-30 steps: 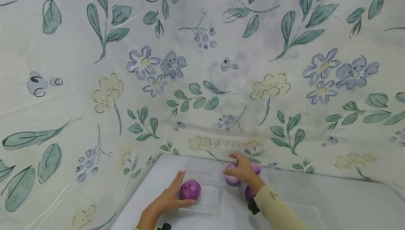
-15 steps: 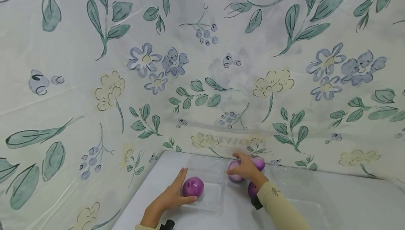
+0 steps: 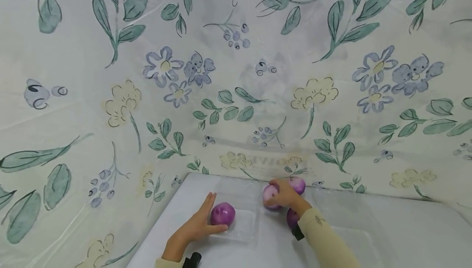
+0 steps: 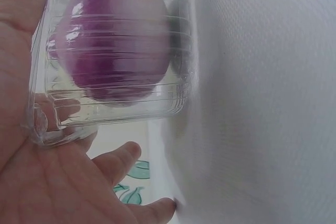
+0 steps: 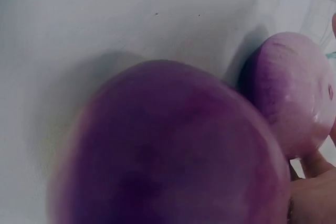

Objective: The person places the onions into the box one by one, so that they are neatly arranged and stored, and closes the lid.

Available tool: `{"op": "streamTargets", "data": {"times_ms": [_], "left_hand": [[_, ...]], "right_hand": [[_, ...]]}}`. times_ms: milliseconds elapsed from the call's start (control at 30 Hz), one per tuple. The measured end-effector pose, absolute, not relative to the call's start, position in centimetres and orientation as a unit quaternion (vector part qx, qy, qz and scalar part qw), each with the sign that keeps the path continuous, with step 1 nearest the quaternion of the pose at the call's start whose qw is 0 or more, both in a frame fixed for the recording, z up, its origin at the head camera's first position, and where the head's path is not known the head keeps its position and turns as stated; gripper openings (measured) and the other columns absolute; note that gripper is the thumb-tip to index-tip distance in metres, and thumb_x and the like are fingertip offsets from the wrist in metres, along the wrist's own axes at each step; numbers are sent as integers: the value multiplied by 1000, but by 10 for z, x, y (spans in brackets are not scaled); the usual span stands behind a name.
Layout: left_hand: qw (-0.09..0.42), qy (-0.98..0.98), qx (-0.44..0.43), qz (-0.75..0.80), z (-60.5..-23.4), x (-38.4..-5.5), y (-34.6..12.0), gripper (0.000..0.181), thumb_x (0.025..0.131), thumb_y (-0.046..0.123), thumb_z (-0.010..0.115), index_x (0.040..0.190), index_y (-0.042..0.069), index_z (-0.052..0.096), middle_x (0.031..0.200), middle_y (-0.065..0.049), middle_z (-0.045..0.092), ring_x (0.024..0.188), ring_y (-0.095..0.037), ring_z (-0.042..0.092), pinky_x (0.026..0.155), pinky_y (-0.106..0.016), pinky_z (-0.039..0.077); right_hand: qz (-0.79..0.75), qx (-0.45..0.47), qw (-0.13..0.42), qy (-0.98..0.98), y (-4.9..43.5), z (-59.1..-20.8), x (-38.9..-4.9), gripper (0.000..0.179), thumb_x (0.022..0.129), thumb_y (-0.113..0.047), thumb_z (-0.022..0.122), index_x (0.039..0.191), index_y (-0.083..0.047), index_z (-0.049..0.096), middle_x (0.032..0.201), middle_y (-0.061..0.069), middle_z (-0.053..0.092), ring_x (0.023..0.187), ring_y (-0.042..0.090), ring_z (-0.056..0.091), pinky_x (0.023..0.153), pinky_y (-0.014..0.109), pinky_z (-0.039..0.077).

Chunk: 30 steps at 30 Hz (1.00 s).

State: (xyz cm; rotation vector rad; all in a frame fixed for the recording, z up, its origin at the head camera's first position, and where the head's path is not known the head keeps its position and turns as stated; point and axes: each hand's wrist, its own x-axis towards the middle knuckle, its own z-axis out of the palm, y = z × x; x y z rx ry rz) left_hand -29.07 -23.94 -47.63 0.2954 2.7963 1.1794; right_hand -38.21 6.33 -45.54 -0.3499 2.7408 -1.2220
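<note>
A glossy red onion [image 3: 223, 214] sits in a clear plastic tray [image 3: 248, 235] on the left of the table. My left hand [image 3: 195, 223] is spread along the tray's left corner, thumb at the near side and fingers at the far side. In the left wrist view, the tray wall [image 4: 121, 116] lies against the palm, with the onion [image 4: 115, 40] showing through it. My right hand [image 3: 288, 195] grips a paler red onion [image 3: 270, 196] right of the tray. Another onion [image 3: 293, 219] is partly hidden below the right wrist and fills much of the right wrist view.
One more onion [image 3: 297, 185] lies behind the right hand, near the table's back edge. A second clear plastic tray [image 3: 354, 219] is on the right side of the white table [image 3: 416, 235]. A flower-patterned sheet [image 3: 236, 75] hangs behind the table.
The right hand's fingers have drawn in around the paler onion, having been spread over it before. The left hand stays at the tray. The head view has shifted slightly.
</note>
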Motion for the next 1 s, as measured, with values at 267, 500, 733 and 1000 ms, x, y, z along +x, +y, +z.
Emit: {"op": "streamTargets", "data": {"times_ms": [267, 500, 733, 1000], "left_hand": [[53, 911, 96, 397, -484, -291, -242, 117, 74, 42, 85, 159, 7, 12, 165, -23, 2, 149, -50, 9, 113, -71, 18], [46, 912, 105, 393, -482, -292, -240, 115, 75, 41, 85, 158, 5, 14, 165, -24, 3, 149, -50, 9, 113, -71, 17], [44, 911, 103, 398, -481, -294, -239, 115, 75, 41, 85, 159, 6, 14, 165, -23, 3, 149, -50, 10, 113, -71, 19], [36, 912, 103, 395, -477, -295, -239, 116, 74, 40, 86, 158, 5, 15, 165, -23, 4, 149, -49, 10, 114, -70, 18]], "right_hand": [[-390, -114, 85, 910, 59, -462, -380, 80, 69, -25, 89, 138, -7, 54, 138, 18, 54, 124, 36, 51, 107, 59, 39], [-390, -109, 100, 909, 61, -461, -382, 83, 69, -25, 89, 141, -9, 52, 141, 16, 52, 125, 34, 50, 109, 58, 37], [-386, -121, 101, 909, 61, -458, -380, 85, 66, -19, 89, 140, -6, 52, 138, 17, 54, 120, 33, 53, 108, 58, 38], [-357, -147, 85, 919, 58, -460, -382, 83, 63, -20, 91, 136, -5, 54, 133, 15, 58, 118, 29, 55, 109, 54, 39]]}}
